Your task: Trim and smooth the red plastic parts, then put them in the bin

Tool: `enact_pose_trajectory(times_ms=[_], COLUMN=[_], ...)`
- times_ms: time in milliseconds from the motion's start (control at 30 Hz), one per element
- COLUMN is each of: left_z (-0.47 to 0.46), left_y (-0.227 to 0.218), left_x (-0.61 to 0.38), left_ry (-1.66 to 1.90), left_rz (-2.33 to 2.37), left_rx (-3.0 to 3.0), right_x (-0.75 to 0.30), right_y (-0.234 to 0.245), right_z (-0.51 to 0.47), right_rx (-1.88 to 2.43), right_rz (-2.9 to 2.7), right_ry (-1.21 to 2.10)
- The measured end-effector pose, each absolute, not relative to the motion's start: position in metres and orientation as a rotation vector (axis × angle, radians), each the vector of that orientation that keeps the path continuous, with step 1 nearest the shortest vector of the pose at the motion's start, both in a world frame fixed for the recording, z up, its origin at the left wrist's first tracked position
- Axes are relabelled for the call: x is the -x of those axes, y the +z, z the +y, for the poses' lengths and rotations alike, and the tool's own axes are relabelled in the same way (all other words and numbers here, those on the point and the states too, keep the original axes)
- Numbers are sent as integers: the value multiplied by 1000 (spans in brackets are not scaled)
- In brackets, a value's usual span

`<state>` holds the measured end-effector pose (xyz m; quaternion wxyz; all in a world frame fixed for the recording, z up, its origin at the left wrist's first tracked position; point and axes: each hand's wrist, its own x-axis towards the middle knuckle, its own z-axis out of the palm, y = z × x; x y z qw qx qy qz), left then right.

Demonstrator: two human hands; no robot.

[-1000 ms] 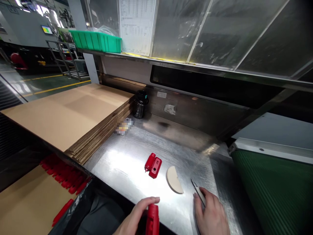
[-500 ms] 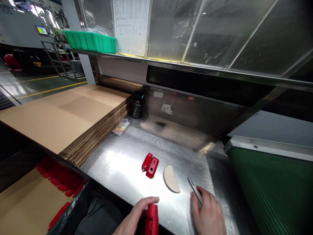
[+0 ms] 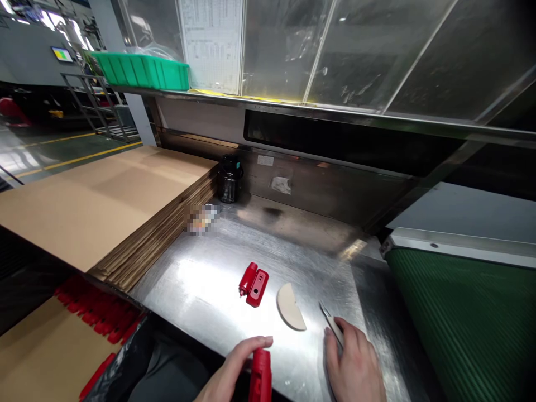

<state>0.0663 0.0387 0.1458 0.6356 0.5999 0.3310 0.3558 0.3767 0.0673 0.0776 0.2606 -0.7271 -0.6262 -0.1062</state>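
My left hand [image 3: 232,373] is wrapped round a red plastic part [image 3: 261,376] at the near edge of the steel table [image 3: 201,279]. My right hand [image 3: 354,368] is closed on a small metal blade tool [image 3: 330,322] whose tip points away from me along the tabletop. A second red plastic part [image 3: 253,285] lies on the table ahead of my left hand. Beside it, to the right, lies a tan half-round cardboard piece [image 3: 290,305], just left of the blade tip.
A thick stack of flat cardboard sheets [image 3: 100,206] fills the left. Several red parts [image 3: 96,312] lie on cardboard below the table's left edge. A dark jar [image 3: 229,178] stands at the back. A green conveyor belt [image 3: 460,318] runs on the right; a green bin [image 3: 140,70] sits on the shelf.
The view has shifted slightly, so everything sits a little further left and lower. Both hands keep their grips and places on the table.
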Motion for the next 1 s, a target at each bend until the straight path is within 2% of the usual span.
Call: enact_pose_trajectory(times_ms=[433, 1000], left_z=[50, 53], left_y=[122, 148], left_x=[-70, -73], left_ry=[719, 762], left_rz=[776, 684], left_rx=[-1331, -1459], right_x=[-376, -379], right_y=[78, 78], right_z=[68, 67], right_rx=[1965, 1981], right_rz=[-1700, -1725], right_ry=[-331, -273])
